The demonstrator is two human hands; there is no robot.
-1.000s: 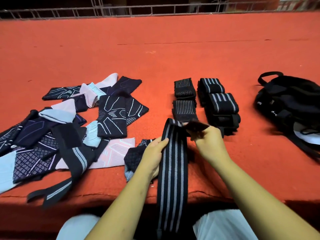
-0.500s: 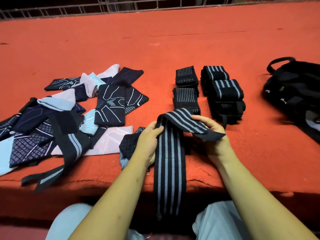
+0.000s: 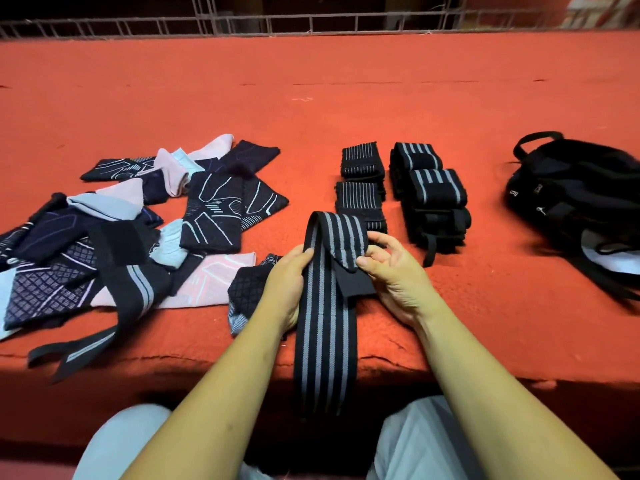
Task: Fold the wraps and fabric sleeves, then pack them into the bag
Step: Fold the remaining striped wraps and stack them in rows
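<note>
A long black wrap with grey stripes [image 3: 325, 327] hangs over the front edge of the red surface. Its top end is folded back over itself. My left hand [image 3: 287, 282] grips the wrap's left edge near the fold. My right hand [image 3: 394, 275] pinches the folded-over end on the right side. Folded striped wraps [image 3: 433, 192] and folded ribbed wraps [image 3: 360, 181] sit in two rows just beyond my hands. A loose heap of dark and pale fabric sleeves [image 3: 138, 223] lies to the left. The black bag [image 3: 575, 192] rests at the right.
The red mat [image 3: 311, 98] stretches far back to a metal railing [image 3: 311, 22]. Another unfolded striped wrap [image 3: 114, 306] trails toward the mat's front edge at the left. My knees in pale trousers are below the edge.
The wrap's top end, held out to the right before, now lies folded down over the strip. My right hand moved in toward the fold; my left hand kept its grip.
</note>
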